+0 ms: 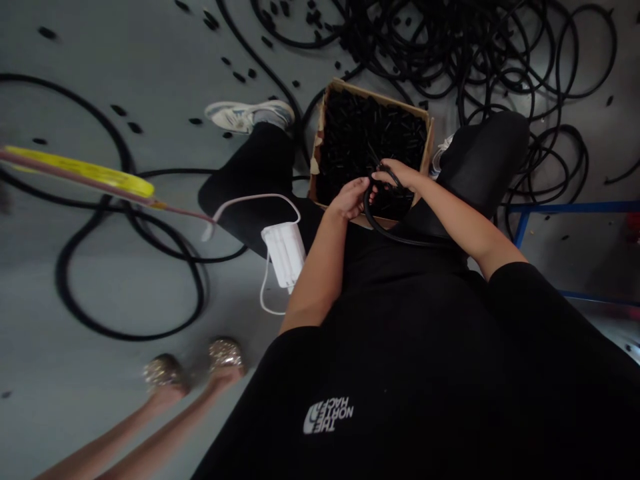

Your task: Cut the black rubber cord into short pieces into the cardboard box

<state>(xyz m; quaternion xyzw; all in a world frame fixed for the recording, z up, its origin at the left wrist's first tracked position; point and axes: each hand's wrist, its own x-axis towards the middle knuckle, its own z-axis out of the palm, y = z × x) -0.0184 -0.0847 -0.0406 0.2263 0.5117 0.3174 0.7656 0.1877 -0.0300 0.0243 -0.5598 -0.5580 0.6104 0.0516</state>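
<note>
My left hand is closed, fingers pinching the black rubber hose near its end. From there the hose bends down and runs right across my lap. Close beside it, my right hand is closed around what look like dark scissors, a black handle loop showing at the fingers and thin blades pointing up and left. Both hands are over the front of a cardboard box standing between my legs. Short black hose pieces fill the box. Whether the blades touch the hose cannot be made out.
Long loops of black hose lie tangled at the back right, with more coils at left. Loose pieces dot the grey floor. A white power bank with a cable rests by my left arm. Another person's feet stand at lower left.
</note>
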